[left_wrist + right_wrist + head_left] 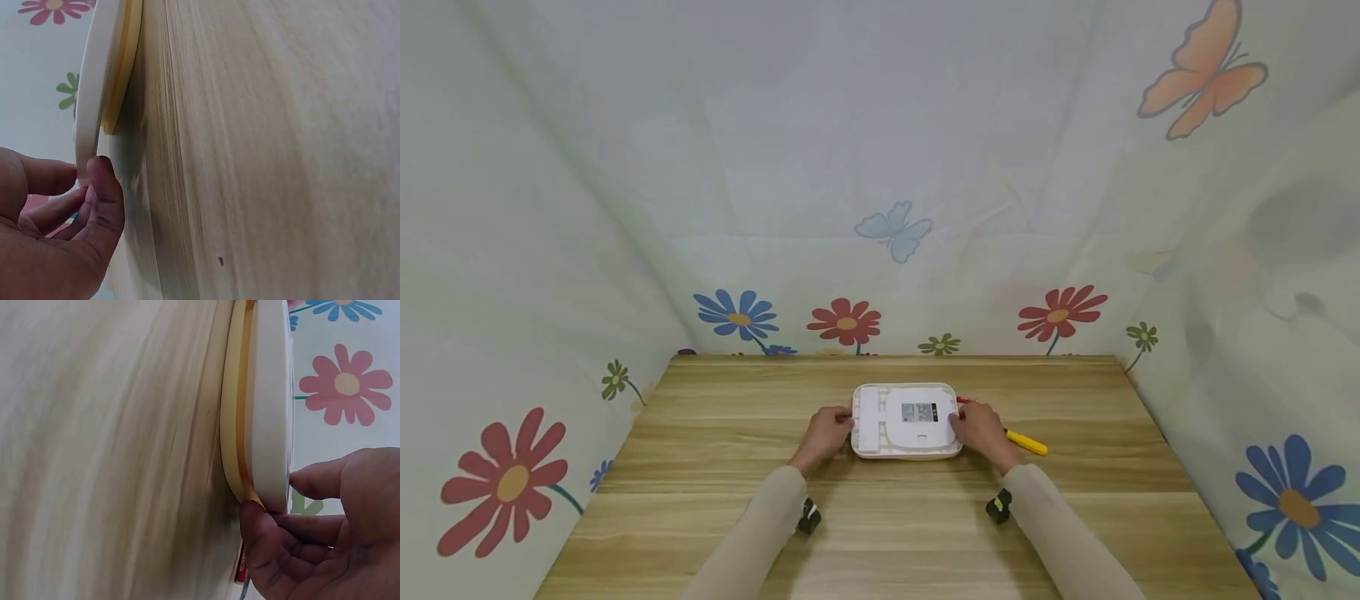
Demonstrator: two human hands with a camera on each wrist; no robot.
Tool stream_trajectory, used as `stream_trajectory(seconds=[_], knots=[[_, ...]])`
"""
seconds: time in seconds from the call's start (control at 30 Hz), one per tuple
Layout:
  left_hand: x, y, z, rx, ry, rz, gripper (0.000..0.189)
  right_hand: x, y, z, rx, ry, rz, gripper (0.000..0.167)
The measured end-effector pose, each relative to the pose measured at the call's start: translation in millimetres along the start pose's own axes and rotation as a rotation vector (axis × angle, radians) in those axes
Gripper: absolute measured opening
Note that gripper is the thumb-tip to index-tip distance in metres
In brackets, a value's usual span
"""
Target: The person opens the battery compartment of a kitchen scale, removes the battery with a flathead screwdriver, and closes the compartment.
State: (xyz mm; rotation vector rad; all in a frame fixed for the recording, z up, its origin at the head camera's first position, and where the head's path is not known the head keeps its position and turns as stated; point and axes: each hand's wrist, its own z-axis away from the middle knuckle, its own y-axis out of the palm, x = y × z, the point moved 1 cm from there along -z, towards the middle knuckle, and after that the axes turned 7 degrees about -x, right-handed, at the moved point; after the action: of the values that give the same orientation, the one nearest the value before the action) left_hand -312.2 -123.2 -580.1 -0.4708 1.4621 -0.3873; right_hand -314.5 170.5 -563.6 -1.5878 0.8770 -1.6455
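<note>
A white plastic device (870,421), a rounded rectangle with a grey label and a black patch, lies face down between my hands. Its underside shows a raised rounded panel and a plain strip at the left. Both wrist views show a yellow layer (233,425) below the white body. My left hand (831,431) pinches the left edge, thumb on one face and fingers on the other. At the right edge, my right hand (982,427) pinches the device the same way, with one fingertip against the yellow layer. In the left wrist view the white edge stands off the tabletop.
A tool with a yellow handle (1027,442) lies on the wooden table (737,400), partly hidden behind the right hand. Something red (966,400) shows just past the device's right edge. A flower-patterned curtain (790,208) encloses the table's back and sides.
</note>
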Motion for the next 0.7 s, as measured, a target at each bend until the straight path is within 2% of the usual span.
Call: stream_trajectory(seconds=[0.2, 0.43, 0.7], knots=[[0.6, 0.8, -0.4, -0.004, 0.008, 0.014, 0.030, -0.7, 1.9, -2.1, 0.006, 0.037, -0.065, 0.033], [4.1, 0.0, 2.0, 0.019, -0.051, 0.104, 0.030, -3.1, 2.8, -3.9, 0.032, 0.058, -0.114, 0.038], [5.8, -0.3, 3.4, 0.048, -0.077, 0.188, 0.033, -4.3, -0.8, -1.9, 0.046, 0.050, -0.115, 0.039]])
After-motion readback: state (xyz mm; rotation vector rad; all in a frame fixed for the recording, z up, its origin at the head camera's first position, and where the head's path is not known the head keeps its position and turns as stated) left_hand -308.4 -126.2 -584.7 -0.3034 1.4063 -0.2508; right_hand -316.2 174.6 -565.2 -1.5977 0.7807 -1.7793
